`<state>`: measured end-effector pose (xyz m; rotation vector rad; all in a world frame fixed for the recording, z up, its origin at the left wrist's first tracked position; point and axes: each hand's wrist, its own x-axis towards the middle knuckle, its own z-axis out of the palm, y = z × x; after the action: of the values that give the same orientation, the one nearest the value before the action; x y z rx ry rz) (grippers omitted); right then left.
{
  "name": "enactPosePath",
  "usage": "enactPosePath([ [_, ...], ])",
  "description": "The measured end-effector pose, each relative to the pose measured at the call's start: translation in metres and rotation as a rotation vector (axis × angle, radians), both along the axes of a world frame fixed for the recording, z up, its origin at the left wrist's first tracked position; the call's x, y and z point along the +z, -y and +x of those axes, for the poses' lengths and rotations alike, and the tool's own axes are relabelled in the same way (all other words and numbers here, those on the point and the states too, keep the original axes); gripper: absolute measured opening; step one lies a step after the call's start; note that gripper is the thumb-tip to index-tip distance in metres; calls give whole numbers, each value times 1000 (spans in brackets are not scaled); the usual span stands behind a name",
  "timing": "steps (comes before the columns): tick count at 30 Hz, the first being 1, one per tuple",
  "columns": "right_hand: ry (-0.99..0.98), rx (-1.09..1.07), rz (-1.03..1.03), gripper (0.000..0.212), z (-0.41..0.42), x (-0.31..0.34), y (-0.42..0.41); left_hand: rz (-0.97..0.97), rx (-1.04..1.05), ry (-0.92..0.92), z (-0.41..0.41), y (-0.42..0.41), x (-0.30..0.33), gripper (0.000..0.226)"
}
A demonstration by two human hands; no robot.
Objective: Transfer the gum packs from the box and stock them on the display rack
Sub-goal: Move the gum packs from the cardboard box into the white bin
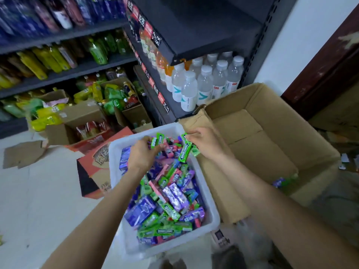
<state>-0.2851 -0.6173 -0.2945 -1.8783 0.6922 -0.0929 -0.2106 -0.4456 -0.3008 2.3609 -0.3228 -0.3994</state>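
White plastic bin (pixel 114 150) on the floor, heaped with loose gum packs (pixel 171 195) in green, purple and pink. Left hand (pixel 142 154) reaches into the far end of the bin, fingers curled down onto a green pack (pixel 158 141) standing among the pink ones; grip closing on it, but full contact cannot be confirmed. Right hand (pixel 206 143) at the bin's far right corner, grip pinched on a bundle of green Doublemint packs (pixel 185 151), held tilted above the heap. Open cardboard box (pixel 272 136) touches the bin's right side. Shelf of water bottles (pixel 206 82) beyond the bin's far edge.
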Motion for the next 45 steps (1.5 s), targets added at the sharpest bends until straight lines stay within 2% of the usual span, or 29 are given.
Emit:
enactPosePath([
  [5,-161,-44,-140,26,30,-32,-46,156,-174,-37,52,-24,-24,37],
  [11,-321,109,-325,53,29,-44,-66,155,-359,11,81,-39,-54,44],
  [17,-357,89,-423,52,21,-61,-81,117,-486,35,87,-57,-74,43],
  [21,-350,11,-636,46,21,-61,-85,64,-588,98,89,-63,-78,39],
  [25,-299,11,-581,46,24,-58,-86,64,-621,71,87,-57,-72,41],
  [30,-314,56,-595,43,39,-64,-74,251,-646,92,81,-46,-61,49],
  [32,-341,97,-609,42,45,-67,-72,259,-629,102,77,-39,-57,50],
  [37,-330,106,-488,47,36,-58,-74,260,-590,127,68,-28,-46,45],
  [42,-104,-163,-387,34,-18,-23,-53,19,-544,193,42,-7,-20,32],
  [45,-39,-324,-290,29,-58,-3,-29,-136,-610,90,12,28,-2,27],
])
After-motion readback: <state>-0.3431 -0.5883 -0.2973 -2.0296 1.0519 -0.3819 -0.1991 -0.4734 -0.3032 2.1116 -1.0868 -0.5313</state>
